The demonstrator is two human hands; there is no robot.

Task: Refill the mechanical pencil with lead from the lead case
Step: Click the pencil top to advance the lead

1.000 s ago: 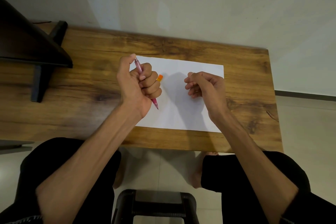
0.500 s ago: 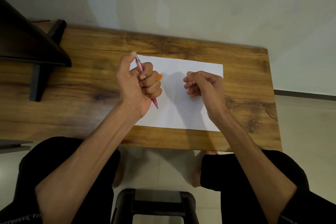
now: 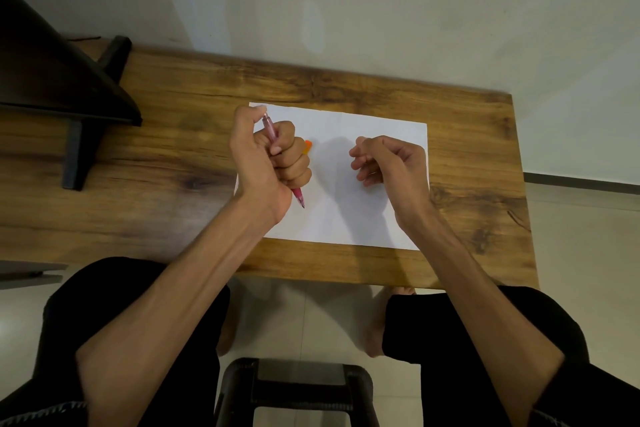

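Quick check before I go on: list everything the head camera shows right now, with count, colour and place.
mechanical pencil: one, pink, held upright-tilted in the left fist, tip down over the paper
orange item: one, orange, mostly hidden behind the left fingers; cannot tell what it is
paper sheet: one, white, flat on the table centre
table: one, brown wood, against the wall
dark stand: one, black, table's far left
stool: one, black, floor, bottom centre
left hand: grips the pencil
right hand: fingers curled above the paper, contents not visible
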